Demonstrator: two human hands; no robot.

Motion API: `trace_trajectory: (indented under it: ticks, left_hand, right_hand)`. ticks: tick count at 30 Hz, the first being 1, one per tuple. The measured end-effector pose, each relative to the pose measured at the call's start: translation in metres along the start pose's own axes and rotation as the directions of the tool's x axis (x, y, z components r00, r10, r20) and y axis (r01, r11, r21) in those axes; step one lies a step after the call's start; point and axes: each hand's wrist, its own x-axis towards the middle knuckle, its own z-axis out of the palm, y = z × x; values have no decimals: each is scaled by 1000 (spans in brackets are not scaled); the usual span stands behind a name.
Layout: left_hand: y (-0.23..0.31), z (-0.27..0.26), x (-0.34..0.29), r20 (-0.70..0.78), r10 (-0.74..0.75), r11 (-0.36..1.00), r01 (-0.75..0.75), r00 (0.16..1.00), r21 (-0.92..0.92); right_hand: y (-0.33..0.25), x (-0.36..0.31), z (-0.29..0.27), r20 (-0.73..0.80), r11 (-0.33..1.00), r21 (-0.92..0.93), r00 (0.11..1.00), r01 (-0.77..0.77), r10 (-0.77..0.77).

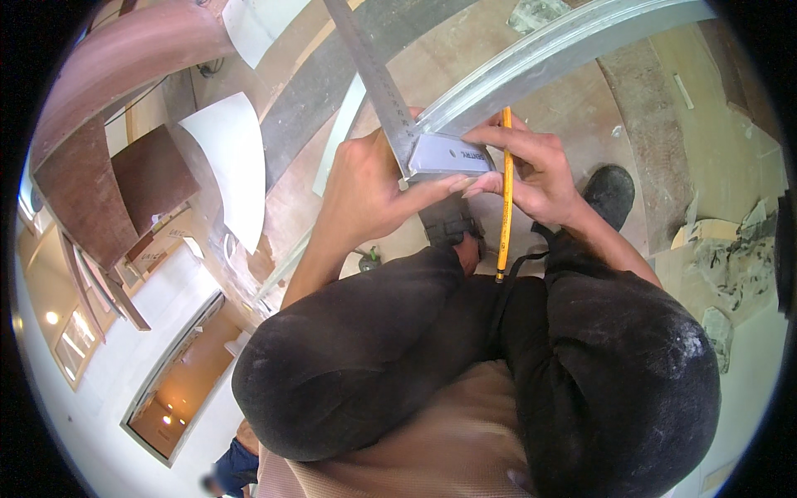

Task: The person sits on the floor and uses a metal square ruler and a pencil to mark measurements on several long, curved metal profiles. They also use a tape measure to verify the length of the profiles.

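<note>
A steel try square has its long ruled blade (374, 79) slanting up and to the left and its silver stock (448, 155) lying against the end of a long light-grey metal profile (548, 58). My left hand (361, 187) is closed on the square's corner, its thumb along the stock's lower edge; its other fingers are mostly hidden behind. My right hand (540, 166) holds a yellow pencil (506, 199) whose lower end hangs down towards my knees. Its thumb and forefinger also pinch the stock's right end, beside the profile.
Curved white sheets (237, 166) and brown boards (154, 178) stand at the left. A dark shoe (610, 195) is on the dusty floor to the right. Crumpled plastic sheeting (735, 266) lies at the far right. Another person (237, 465) is at the lower left.
</note>
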Motion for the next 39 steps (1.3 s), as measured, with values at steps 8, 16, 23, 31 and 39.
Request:
trace_trajectory:
  ticks: [8,16,23,31,39]
  left_hand:
    - [-3,1,1,-5,34,999,-34,999,-9]
    - [-6,2,1,18,37,998,-38,999,42]
    - [-10,11,2,-5,104,987,-102,995,125]
    - [-14,13,-1,-1,112,963,-108,994,247]
    - [-9,21,3,-83,162,967,-141,983,214]
  right_hand:
    - [-6,3,-4,21,1000,-12,1000,-8,8]
    - [-4,4,-5,14,1000,-17,1000,-17,17]
    - [-1,-3,-5,4,997,-3,997,-72,72]
    - [2,-3,-5,-8,999,22,999,-36,36]
    - [7,-8,-5,-10,997,23,997,-71,71]
